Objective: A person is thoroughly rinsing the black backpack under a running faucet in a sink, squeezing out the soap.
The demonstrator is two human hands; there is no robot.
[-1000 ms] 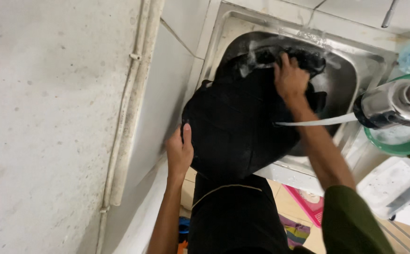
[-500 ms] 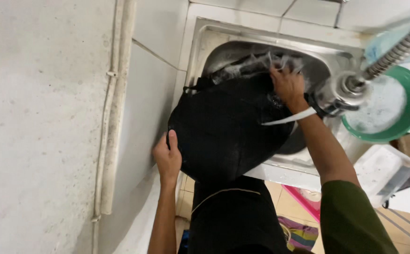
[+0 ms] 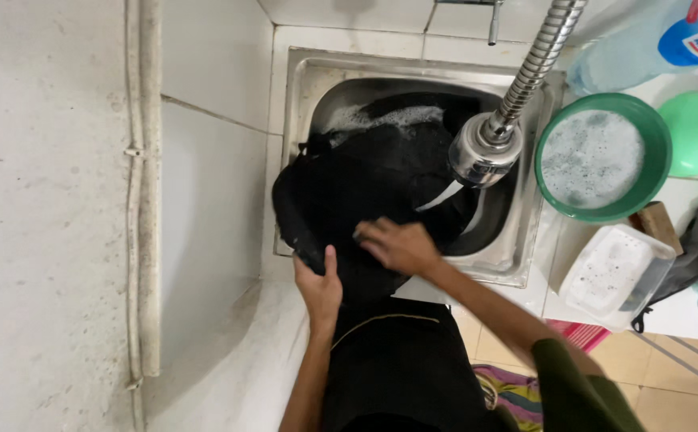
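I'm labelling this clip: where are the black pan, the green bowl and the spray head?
black pan (image 3: 365,180): head view, its dark underside.
green bowl (image 3: 602,210): head view, its near rim.
spray head (image 3: 483,154): head view, its metal casing.

White tiled wall (image 3: 205,160), pale pipe (image 3: 145,200), tan floor (image 3: 669,376).

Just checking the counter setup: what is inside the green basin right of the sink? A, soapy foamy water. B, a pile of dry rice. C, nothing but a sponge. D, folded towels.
A: the green basin beside the steel sink holds whitish, bubbly water, with no rice, towels or sponge in it.
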